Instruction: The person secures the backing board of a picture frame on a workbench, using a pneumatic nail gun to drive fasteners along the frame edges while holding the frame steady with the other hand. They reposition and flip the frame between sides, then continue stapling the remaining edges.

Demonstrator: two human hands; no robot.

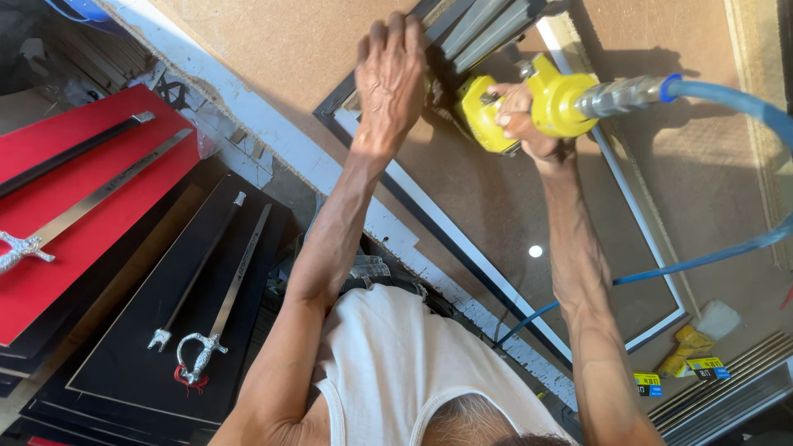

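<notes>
Our left hand (pixel 390 70) presses flat, open, on frame (pixel 462 37) corner at board's far end. Our right hand (pixel 520 124) grips yellow air gun (pixel 529 107), hose (pixel 727 99) trailing. We judge gun heavy, rigid; hold by handle. Frame stiff, light.

The person wears a white sleeveless vest (pixel 396 363), its shoulder straps narrow and its neckline scooped low at six o'clock in the view. Both arms are bare from shoulder to fingertip, lean and sinewy, with raised veins along the forearms. The left hand (pixel 388 74), at twelve o'clock, shows knuckles and tendons plainly. The right hand (pixel 520 124), at one o'clock, seems to carry a dark band at the wrist, though shadow blurs it.
</notes>
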